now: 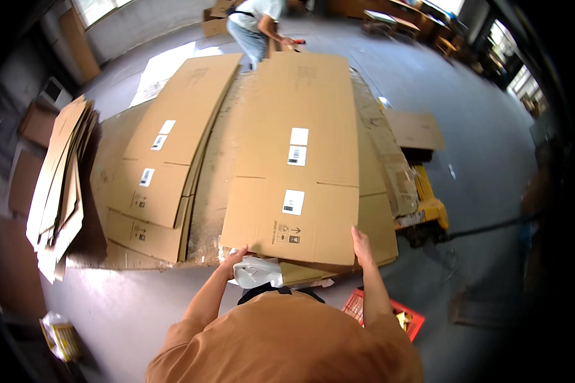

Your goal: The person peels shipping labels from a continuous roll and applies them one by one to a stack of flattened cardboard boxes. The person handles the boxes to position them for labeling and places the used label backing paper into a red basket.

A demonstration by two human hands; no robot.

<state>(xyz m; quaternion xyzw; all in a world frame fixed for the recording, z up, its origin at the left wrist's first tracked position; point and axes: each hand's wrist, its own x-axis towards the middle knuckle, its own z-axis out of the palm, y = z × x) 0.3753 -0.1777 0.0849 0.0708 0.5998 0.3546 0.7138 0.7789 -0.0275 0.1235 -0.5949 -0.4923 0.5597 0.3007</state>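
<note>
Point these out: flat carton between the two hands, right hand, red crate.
Flat carton (294, 179): head view, bare board between its white labels.
Right hand (363, 248): head view, middle of the hand.
Red crate (418, 325): head view, right-side rim.

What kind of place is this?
Probably a warehouse or workshop packing area: piles of flattened cartons, what looks like a yellow pallet jack at the right, and a broad grey floor.
</note>
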